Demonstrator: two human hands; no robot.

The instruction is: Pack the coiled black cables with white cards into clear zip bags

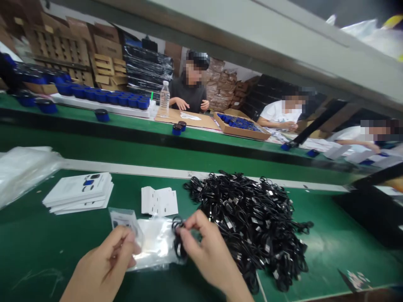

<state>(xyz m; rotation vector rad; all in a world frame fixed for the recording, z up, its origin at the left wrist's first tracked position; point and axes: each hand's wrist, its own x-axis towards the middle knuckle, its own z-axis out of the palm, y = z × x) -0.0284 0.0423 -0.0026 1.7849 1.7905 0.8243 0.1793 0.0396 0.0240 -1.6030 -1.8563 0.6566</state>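
Observation:
My left hand (107, 260) pinches the edge of a clear plastic bag (155, 241) low in the head view, left of centre. A printed leaflet (123, 218) shows through plastic just above its fingers. Between the thumb and fingers of my right hand (209, 249) is a coiled black cable (179, 241), at the bag's right end. Whether the cable is inside the bag or over it, I cannot tell. A large heap of black cables (252, 218) lies right beside my right hand. Small white cards (159, 201) rest just beyond the bag.
White booklets (78, 192) are stacked at the left, near plastic bags (25, 172). Beyond, a green ledge (135, 126) carries blue-and-black round items (102, 115). Across it sit several people, a bottle (164, 100) and a carton tray (242, 126). A beam (220, 37) crosses above.

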